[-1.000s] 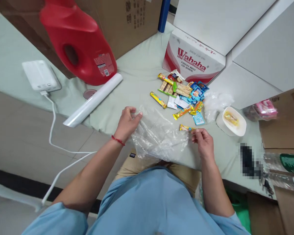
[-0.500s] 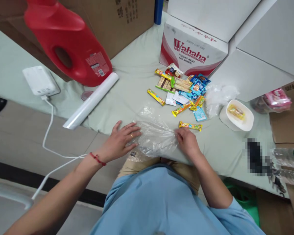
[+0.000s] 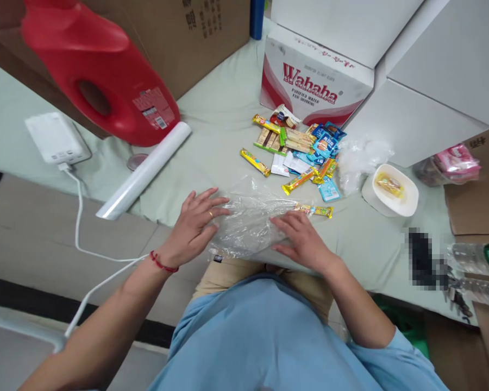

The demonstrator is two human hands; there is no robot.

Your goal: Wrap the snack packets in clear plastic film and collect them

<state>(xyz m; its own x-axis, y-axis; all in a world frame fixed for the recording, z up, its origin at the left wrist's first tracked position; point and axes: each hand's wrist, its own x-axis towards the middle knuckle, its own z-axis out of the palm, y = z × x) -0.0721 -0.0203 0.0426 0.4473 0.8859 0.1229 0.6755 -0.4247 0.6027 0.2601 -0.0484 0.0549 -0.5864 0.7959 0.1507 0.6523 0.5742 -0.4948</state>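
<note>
A clear plastic bag [image 3: 248, 217] lies crumpled at the table's near edge, between my two hands. My left hand [image 3: 198, 222] rests on the bag's left side with its fingers spread. On the bag's right side lies my right hand [image 3: 299, 236], its fingers stretched out and apart. Just beyond that hand is a yellow snack packet [image 3: 320, 212], its left end partly under the thin plastic. Farther back sits a pile of wrapped snacks, with a blue packet [image 3: 325, 144] on it and another yellow snack packet [image 3: 255, 162] off to its left.
A white plastic roll [image 3: 146, 171] lies by a red jug [image 3: 118, 81] and a white power bank [image 3: 57, 138] with a cable. Behind the snacks stands a Wahaha carton [image 3: 313, 81]. A white bowl [image 3: 407, 201] and a crumpled clear bag [image 3: 356, 157] are at right.
My right hand has let go of the bag's gathered right edge, moved left and opened onto it. The bag now spreads wider, reaching over the yellow snack packet. My left hand stays at the left side.
</note>
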